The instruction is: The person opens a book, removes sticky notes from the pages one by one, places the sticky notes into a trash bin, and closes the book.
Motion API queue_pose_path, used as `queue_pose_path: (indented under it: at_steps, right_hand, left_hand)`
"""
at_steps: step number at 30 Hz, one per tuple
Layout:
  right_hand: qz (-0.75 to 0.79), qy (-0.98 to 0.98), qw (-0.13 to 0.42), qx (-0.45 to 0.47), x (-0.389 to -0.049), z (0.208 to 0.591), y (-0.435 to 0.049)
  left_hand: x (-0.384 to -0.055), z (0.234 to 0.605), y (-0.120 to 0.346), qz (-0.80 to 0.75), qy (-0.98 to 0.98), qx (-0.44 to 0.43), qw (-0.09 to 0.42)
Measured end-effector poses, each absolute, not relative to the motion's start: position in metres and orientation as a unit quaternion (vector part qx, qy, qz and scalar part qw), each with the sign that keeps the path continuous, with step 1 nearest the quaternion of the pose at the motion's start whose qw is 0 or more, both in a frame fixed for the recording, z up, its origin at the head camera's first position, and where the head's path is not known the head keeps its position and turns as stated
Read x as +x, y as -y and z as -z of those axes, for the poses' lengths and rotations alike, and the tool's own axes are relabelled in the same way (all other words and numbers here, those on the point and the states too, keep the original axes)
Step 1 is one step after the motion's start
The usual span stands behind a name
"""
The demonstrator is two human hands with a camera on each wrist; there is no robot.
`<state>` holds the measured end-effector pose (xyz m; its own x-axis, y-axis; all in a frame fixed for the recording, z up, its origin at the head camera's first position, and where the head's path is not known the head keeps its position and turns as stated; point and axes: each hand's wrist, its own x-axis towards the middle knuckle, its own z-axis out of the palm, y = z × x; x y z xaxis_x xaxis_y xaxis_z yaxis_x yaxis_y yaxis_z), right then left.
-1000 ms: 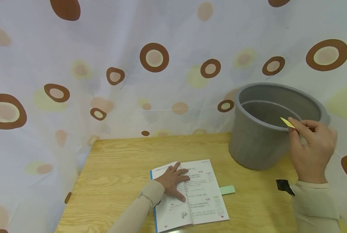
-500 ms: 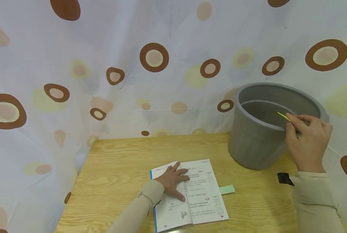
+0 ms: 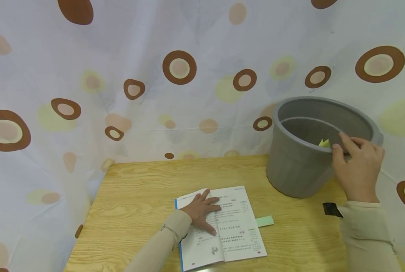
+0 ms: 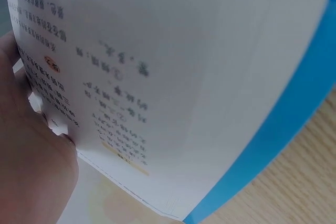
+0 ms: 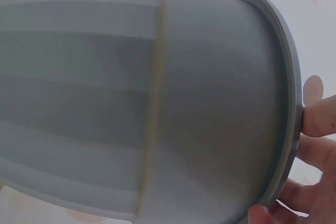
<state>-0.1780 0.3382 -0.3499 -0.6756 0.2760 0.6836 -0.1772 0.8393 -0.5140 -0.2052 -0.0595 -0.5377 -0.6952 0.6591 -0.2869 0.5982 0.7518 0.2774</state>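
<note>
My left hand (image 3: 199,212) lies with spread fingers on the left page and the fold of an open book (image 3: 239,230). In the left wrist view the printed page (image 4: 210,66) has a blue edge, and part of the hand (image 4: 37,166) shows at the left. Over the near rim of a grey bin (image 3: 292,162) is my right hand (image 3: 360,170), thumb and forefinger parted, with nothing between them. A yellow paper slip (image 3: 324,143) shows inside the bin's mouth, apart from the fingertips. The right wrist view shows fingers (image 5: 320,116) right at the rim.
A pale green strip (image 3: 265,221) sticks out from the book's right side. Wood-grain tabletop (image 3: 148,181) lies beneath book and bin. Behind stands a white curtain (image 3: 195,22) with brown and yellow spots.
My right hand has moved slightly left and up to the bin's rim and let go of the yellow paper slip, which has dropped into the bin's mouth. The left hand stays on the book.
</note>
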Motion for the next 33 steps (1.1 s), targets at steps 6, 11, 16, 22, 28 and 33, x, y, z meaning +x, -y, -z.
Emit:
queue_pose_path:
  at_steps: [6,11,16,22,28,33]
  right_hand:
    - [-0.292,0.852,0.434,-0.035,-0.174,0.353,-0.336]
    - [-0.303,0.83,0.465,-0.05,-0.168,0.353,-0.329]
    - [-0.338,0.805,0.478,-0.093,-0.157,0.351,-0.318]
    - [-0.395,0.76,0.512,-0.065,-0.138,0.349,-0.298]
    - [-0.425,0.729,0.532,-0.063,-0.124,0.358,-0.279]
    - [-0.438,0.748,0.493,-0.075,-0.114,0.384,-0.274]
  left_hand:
    - [-0.205,0.536,0.057,-0.08,-0.918,0.335,0.194]
    - [-0.204,0.535,0.056,-0.077,-0.921,0.33,0.194]
    - [-0.204,0.534,0.056,-0.077,-0.921,0.328,0.195]
    - [-0.205,0.532,0.056,-0.073,-0.922,0.33,0.192]
    - [-0.205,0.534,0.056,-0.075,-0.922,0.328,0.193]
    - [-0.205,0.535,0.056,-0.08,-0.92,0.331,0.194]
